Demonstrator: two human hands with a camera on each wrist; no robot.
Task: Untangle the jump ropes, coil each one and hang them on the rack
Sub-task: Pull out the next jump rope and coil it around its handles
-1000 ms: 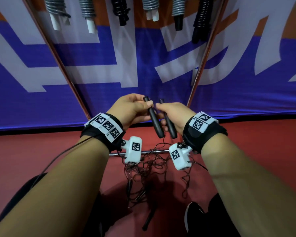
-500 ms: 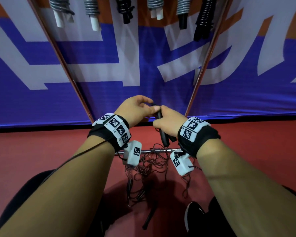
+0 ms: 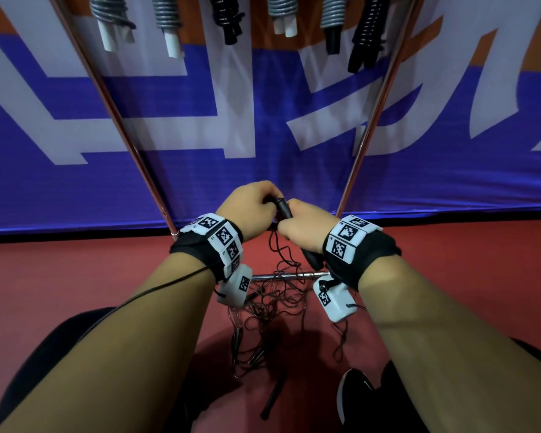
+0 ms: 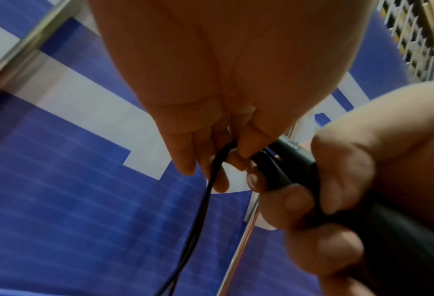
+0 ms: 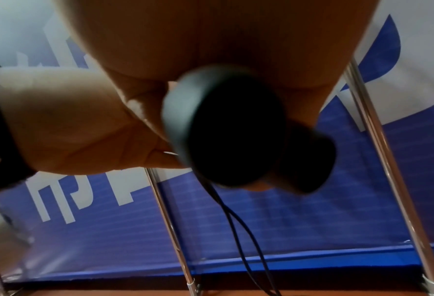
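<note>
Gripping two black handles (image 3: pixel 284 209) together in the curled right hand (image 3: pixel 300 232), pinching the thin black cord (image 4: pixel 205 192) just beside them in the left hand (image 3: pixel 247 210), above a tangled rope pile (image 3: pixel 269 310) on red floor (image 3: pixel 75 276), below coiled ropes (image 3: pixel 225 17) hanging on the rack (image 3: pixel 366 132).

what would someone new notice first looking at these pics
Probably the two hands meeting mid-frame: the right hand grips two black handles together while the left hand pinches the thin black cords beside them. Below, a tangle of cord hangs to the red floor. Along the top, coiled ropes already hang before a blue and white banner.
</note>
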